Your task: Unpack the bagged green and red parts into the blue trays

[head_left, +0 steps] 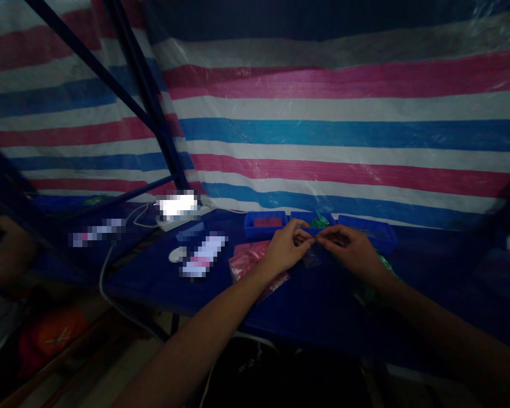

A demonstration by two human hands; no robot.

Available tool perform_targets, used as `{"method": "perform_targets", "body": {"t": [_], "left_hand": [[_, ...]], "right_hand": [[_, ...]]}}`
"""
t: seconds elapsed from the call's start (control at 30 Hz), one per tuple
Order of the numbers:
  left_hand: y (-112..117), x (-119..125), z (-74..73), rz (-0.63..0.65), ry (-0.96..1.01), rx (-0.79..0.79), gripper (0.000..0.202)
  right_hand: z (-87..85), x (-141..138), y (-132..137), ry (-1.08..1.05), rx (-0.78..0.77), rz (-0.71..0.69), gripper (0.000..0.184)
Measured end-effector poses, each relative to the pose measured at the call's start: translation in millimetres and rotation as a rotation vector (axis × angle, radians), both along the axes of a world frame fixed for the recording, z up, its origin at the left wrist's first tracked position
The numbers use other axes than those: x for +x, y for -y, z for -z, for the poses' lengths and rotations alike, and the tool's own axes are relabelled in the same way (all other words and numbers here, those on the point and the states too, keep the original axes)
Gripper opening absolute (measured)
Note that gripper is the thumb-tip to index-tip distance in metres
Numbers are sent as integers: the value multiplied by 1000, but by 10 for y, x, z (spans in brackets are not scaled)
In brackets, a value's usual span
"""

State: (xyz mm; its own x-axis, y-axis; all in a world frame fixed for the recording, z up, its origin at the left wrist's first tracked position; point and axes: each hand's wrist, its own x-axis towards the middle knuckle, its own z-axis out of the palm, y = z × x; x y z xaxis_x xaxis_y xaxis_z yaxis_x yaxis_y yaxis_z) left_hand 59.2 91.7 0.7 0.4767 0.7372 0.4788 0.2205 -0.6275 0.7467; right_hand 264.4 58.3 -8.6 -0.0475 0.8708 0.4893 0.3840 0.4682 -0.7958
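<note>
My left hand (285,247) and my right hand (352,249) meet above the blue table, thumbs and fingers pinched together, tips almost touching. A small, see-through plastic bag (311,259) shows dimly just below the fingertips, seemingly held between them. Any smaller item in the pinch is too dark to make out. Pink plastic packets (247,258) lie in a pile beside and partly under my left wrist. Green packaging (386,263) shows partly behind my right wrist.
Behind my hands stand blue trays: one with pink contents (267,222), one with green pieces (319,221), and a right tray (378,231). At left are a power strip (185,217), white round object (178,254), blurred-out phone-like object (204,255), cable (106,269) and another person's arm (8,249).
</note>
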Motion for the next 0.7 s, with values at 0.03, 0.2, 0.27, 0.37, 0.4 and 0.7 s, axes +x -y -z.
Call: {"method": "perform_targets", "body": {"t": [0.03, 0.2, 0.27, 0.37, 0.4, 0.7], "left_hand": [[2, -3, -18, -13, -1, 27, 33], [2, -22, -78, -90, 5, 118, 32], [-3, -29, -83, -107, 11, 131, 31], [-8, -34, -83, -115, 5, 149, 29], [-8, -34, -84, -117, 2, 153, 29], [5, -44, -64, -121, -136, 249, 26]], "right_hand": [[-13, 31, -18, 6, 13, 19, 26], [-144, 368, -125, 302, 235, 302, 21], [-186, 548, -175, 504, 341, 427, 20], [-180, 753, -250, 727, 323, 485, 19], [-163, 785, -268, 776, 285, 463, 18], [-249, 584, -162, 824, 207, 258, 26]]}}
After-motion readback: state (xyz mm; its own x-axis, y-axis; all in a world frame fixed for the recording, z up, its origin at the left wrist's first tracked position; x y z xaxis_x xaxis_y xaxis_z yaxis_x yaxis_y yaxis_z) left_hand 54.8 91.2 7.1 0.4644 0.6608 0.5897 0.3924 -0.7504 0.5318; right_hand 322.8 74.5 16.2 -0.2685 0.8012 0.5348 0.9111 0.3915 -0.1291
